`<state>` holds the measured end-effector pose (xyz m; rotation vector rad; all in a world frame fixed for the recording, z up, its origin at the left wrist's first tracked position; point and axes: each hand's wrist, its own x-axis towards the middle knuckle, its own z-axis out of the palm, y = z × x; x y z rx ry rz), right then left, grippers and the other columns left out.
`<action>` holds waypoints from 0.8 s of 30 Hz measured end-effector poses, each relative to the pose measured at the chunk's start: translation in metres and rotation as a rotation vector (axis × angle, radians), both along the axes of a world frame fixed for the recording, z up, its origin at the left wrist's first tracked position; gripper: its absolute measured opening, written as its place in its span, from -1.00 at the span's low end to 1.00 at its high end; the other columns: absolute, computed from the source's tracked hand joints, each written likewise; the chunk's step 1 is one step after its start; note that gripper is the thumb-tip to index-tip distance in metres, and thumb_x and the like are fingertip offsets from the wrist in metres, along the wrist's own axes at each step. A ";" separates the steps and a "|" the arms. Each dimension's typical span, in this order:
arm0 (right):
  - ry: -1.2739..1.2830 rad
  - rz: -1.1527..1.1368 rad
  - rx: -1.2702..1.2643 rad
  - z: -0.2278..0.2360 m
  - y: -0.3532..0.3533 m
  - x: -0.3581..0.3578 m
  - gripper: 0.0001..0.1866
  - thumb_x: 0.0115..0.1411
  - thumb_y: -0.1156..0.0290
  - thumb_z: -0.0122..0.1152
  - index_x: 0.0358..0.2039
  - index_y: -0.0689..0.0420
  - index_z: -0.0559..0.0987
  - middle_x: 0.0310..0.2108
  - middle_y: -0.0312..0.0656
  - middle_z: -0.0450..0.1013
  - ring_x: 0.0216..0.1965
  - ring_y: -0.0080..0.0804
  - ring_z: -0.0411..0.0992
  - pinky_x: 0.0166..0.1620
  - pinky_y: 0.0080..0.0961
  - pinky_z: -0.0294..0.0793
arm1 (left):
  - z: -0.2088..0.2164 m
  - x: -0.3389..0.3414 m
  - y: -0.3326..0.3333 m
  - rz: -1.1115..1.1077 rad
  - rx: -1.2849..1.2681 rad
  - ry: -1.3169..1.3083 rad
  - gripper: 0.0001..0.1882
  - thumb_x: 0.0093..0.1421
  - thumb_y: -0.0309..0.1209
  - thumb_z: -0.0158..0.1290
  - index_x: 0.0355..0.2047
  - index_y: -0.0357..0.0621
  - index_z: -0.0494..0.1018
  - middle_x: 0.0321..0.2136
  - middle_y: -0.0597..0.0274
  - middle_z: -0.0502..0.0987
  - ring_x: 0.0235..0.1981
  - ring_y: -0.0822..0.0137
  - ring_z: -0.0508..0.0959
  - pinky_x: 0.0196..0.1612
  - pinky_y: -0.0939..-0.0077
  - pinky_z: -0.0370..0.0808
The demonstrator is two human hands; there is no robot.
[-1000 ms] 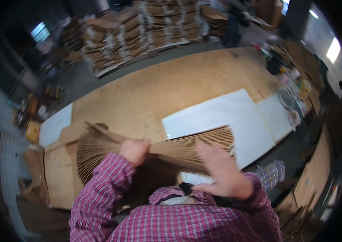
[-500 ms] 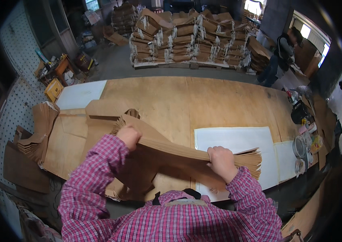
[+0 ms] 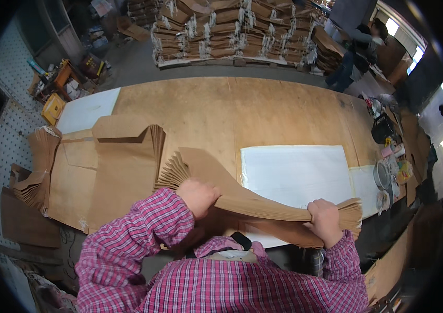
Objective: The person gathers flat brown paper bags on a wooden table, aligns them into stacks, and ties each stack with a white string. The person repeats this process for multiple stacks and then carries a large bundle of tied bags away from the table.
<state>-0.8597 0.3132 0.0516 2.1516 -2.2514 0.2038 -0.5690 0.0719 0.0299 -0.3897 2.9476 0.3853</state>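
Note:
Between my hands a thick stack of brown paper bags (image 3: 255, 204) is bent and held at the table's near edge. My left hand (image 3: 199, 198) closes around it near its left end, where the layers fan apart. My right hand (image 3: 325, 221) grips it toward the right end, which also splays out. To the left, another pile of brown paper bags (image 3: 127, 151) lies flat on the wooden table (image 3: 195, 104), its right edge showing many folds. A white sheet (image 3: 294, 169) lies on the table just beyond the held stack.
At the far left table edge stands a tied bundle of brown paper (image 3: 43, 167). A metal bowl (image 3: 382, 175) and small items line the right edge. Tied brown bundles (image 3: 232, 36) are heaped on a pallet behind. Another person (image 3: 354, 55) bends at the back right.
Both hands have brought the held stack rightward and closer to my body, off the pile on the left. Its left end is now more fanned. The other person has shifted posture.

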 end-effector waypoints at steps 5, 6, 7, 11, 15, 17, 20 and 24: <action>0.022 -0.048 0.002 -0.026 0.001 -0.013 -0.54 -0.39 0.38 0.55 -0.54 0.11 0.40 -0.56 -0.15 0.38 -0.43 -0.12 0.43 -0.37 -0.22 0.42 | -0.005 -0.026 -0.022 0.001 -0.075 -0.010 -0.65 0.00 -0.32 0.21 -0.21 -0.16 0.43 -0.32 0.06 0.56 -0.18 0.03 0.57 -0.04 0.20 0.42; 0.010 -0.058 0.012 -0.026 0.002 -0.013 -0.55 -0.37 0.37 0.55 -0.53 0.12 0.40 -0.55 -0.14 0.39 -0.43 -0.11 0.43 -0.37 -0.22 0.42 | -0.004 -0.026 -0.024 -0.007 -0.088 -0.016 -0.65 0.00 -0.31 0.21 -0.22 -0.16 0.43 -0.31 0.07 0.56 -0.16 0.05 0.57 -0.02 0.21 0.41; -0.011 -0.055 -0.013 -0.025 0.003 -0.012 -0.55 -0.36 0.37 0.55 -0.52 0.12 0.40 -0.55 -0.13 0.39 -0.44 -0.10 0.43 -0.37 -0.22 0.43 | -0.004 -0.024 -0.024 -0.017 -0.098 -0.024 -0.64 0.00 -0.30 0.22 -0.22 -0.15 0.43 -0.30 0.07 0.56 -0.15 0.06 0.56 -0.01 0.21 0.40; -0.085 -0.080 0.053 -0.010 -0.017 0.024 -0.59 -0.24 0.32 0.52 -0.49 0.15 0.42 -0.52 -0.07 0.44 -0.41 -0.04 0.48 -0.36 -0.18 0.47 | -0.010 -0.016 -0.017 0.002 -0.060 -0.061 -0.65 0.00 -0.31 0.21 -0.20 -0.15 0.45 -0.25 0.08 0.56 -0.12 0.09 0.56 0.01 0.22 0.40; -0.183 0.063 0.092 -0.019 -0.102 0.098 -0.63 -0.14 0.29 0.49 -0.42 0.21 0.51 -0.44 0.01 0.52 -0.34 0.00 0.54 -0.31 -0.17 0.52 | -0.013 -0.014 -0.013 0.001 -0.160 0.090 -0.71 0.04 -0.34 0.11 -0.23 -0.18 0.45 -0.26 0.09 0.55 -0.10 0.08 0.54 0.08 0.19 0.36; -0.224 0.133 0.128 -0.030 -0.145 0.136 -0.62 -0.15 0.30 0.48 -0.39 0.24 0.53 -0.44 0.03 0.55 -0.37 0.02 0.55 -0.31 -0.16 0.54 | -0.007 -0.005 -0.004 0.026 -0.261 0.160 -0.72 0.04 -0.37 0.06 -0.23 -0.22 0.43 -0.28 0.06 0.52 -0.08 0.05 0.51 0.18 0.17 0.31; -0.143 0.122 0.175 -0.038 -0.168 0.154 -0.62 -0.17 0.30 0.49 -0.40 0.23 0.53 -0.49 0.02 0.54 -0.40 0.03 0.55 -0.34 -0.15 0.54 | 0.000 0.034 0.035 0.325 -0.558 0.167 -0.31 0.09 -0.22 0.09 0.17 -0.39 0.27 0.17 -0.19 0.34 0.29 -0.02 0.24 0.37 0.07 0.06; -0.097 0.157 0.119 -0.037 -0.169 0.156 -0.60 -0.21 0.32 0.50 -0.41 0.23 0.51 -0.51 0.02 0.54 -0.42 0.01 0.55 -0.37 -0.16 0.54 | -0.033 0.114 0.117 0.548 -0.043 0.710 0.00 -0.03 -0.13 0.32 0.29 -0.38 0.09 0.28 -0.27 0.15 0.35 -0.13 0.13 0.32 -0.18 0.07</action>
